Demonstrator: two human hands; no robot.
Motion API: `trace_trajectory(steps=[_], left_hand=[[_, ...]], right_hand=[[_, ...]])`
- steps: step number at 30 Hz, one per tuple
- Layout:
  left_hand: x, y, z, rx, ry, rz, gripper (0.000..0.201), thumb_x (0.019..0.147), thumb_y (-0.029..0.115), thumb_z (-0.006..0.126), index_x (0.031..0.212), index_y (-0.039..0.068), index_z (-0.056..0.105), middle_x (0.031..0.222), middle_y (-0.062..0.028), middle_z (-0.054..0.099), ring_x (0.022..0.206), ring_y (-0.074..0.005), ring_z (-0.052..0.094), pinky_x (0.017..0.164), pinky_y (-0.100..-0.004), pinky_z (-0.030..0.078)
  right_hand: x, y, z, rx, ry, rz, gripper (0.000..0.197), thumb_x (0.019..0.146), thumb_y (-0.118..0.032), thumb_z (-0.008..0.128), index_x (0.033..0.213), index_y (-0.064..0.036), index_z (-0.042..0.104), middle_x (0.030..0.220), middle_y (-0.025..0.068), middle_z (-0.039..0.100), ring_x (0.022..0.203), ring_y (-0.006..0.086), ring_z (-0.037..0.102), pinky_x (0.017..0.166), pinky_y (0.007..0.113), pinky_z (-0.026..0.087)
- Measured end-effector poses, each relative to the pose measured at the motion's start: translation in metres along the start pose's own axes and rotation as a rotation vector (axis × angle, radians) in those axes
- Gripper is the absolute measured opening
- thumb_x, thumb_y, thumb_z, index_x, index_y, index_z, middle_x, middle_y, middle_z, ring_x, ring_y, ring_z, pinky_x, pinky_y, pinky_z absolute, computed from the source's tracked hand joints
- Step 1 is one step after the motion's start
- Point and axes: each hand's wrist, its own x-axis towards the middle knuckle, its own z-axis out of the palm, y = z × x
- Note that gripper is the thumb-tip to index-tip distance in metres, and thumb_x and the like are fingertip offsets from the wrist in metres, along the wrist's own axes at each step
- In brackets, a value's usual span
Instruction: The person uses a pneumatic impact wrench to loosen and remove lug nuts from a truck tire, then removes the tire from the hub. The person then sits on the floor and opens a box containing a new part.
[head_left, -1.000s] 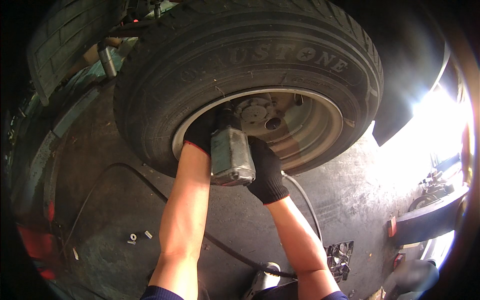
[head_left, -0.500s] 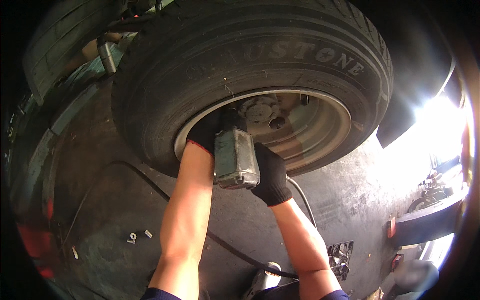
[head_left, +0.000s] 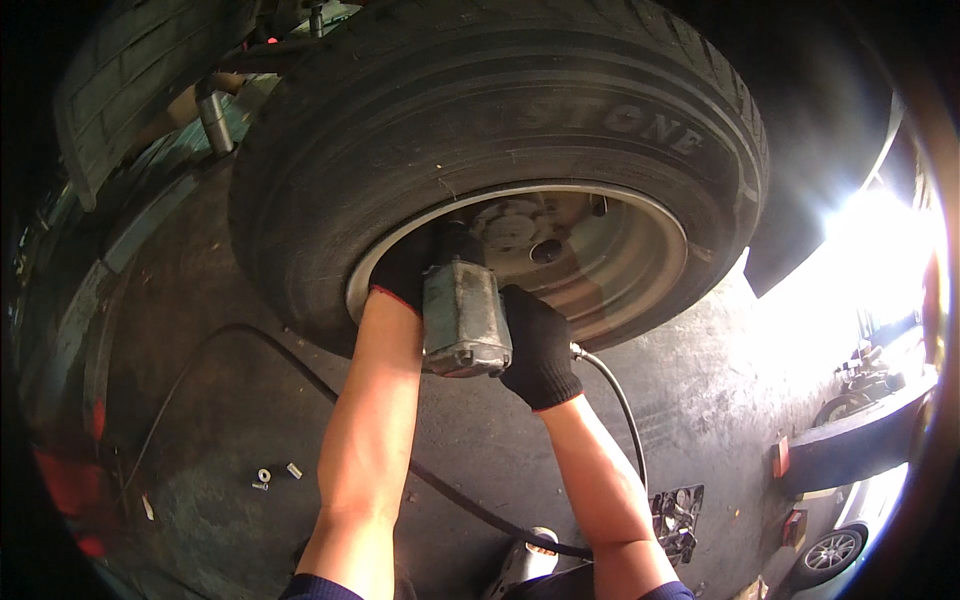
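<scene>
A large black tyre (head_left: 330, 170) on a metal rim (head_left: 660, 290) hangs in front of me, tilted with its open side facing down toward me. A worn grey impact wrench (head_left: 466, 315) points into the rim, its dark front end near the lug holes around the hub (head_left: 515, 222). My right hand (head_left: 540, 345), in a black knitted glove, is closed round the wrench's handle. An air hose (head_left: 628, 410) runs from its base. My left hand (head_left: 405, 265), gloved too, reaches inside the rim beside the wrench's front end; shadow and the tool hide its fingers.
Loose nuts or bolts (head_left: 263, 478) lie on the dark floor (head_left: 230, 420) at left. The black hose (head_left: 310, 375) crosses beneath my arms. A tray of small metal parts (head_left: 678, 515) is by my right forearm. A white car (head_left: 840, 545) stands at lower right; my shoe (head_left: 530, 560) shows below.
The tyre, wrench and both hands sit slightly further left in the picture. A white car's wheel now shows at lower right, where a grey blur was. Both hands stay at the wrench.
</scene>
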Motion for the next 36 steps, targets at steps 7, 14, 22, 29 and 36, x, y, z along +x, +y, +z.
trace_trajectory(steps=[7,14,22,29,36], left_hand=[[-0.007,0.002,-0.002,0.054,0.001,-0.047,0.036,0.114,0.029,0.056,0.136,0.002,0.065,0.108,-0.0130,0.074,0.070,-0.0231,0.072,0.059,-0.0429,0.066],[-0.008,-0.003,0.002,-0.014,-0.034,-0.082,0.038,0.115,0.032,0.054,0.136,0.002,0.063,0.106,-0.0141,0.073,0.067,-0.0269,0.072,0.057,-0.0459,0.069],[-0.025,0.001,0.007,0.023,-0.004,-0.171,0.035,0.114,0.031,0.055,0.134,0.004,0.063,0.101,-0.0125,0.071,0.058,-0.0273,0.068,0.054,-0.0438,0.067],[-0.027,0.000,0.008,0.101,0.020,-0.175,0.035,0.112,0.034,0.057,0.134,0.007,0.063,0.092,-0.0108,0.069,0.058,-0.0257,0.068,0.051,-0.0411,0.061],[-0.056,0.012,0.057,0.083,-0.009,-0.046,0.025,0.112,0.027,0.057,0.120,0.008,0.072,0.093,-0.0025,0.069,0.068,-0.0151,0.065,0.060,-0.0307,0.057]], right_hand=[[0.001,0.003,0.000,-0.055,-0.003,-0.017,0.030,0.083,-0.022,0.079,0.106,-0.0073,0.068,0.096,0.0209,0.073,0.092,0.0447,0.074,0.078,0.053,0.059],[-0.016,0.001,0.025,0.224,-0.067,0.153,0.059,0.086,-0.031,0.083,0.137,-0.0074,0.066,0.112,0.0243,0.077,0.101,0.0453,0.076,0.085,0.051,0.062],[-0.027,0.007,0.041,0.366,0.004,0.040,0.056,0.092,-0.020,0.084,0.143,-0.0061,0.066,0.123,0.0157,0.079,0.112,0.0308,0.078,0.093,0.040,0.062],[-0.031,0.007,0.026,0.326,-0.025,0.041,0.053,0.087,-0.022,0.084,0.136,-0.0070,0.069,0.118,0.0190,0.078,0.109,0.0395,0.076,0.091,0.046,0.061],[-0.031,-0.001,0.001,0.376,0.097,-0.028,0.045,0.089,-0.017,0.083,0.131,-0.0037,0.071,0.116,0.0178,0.078,0.105,0.0348,0.078,0.089,0.042,0.061]])
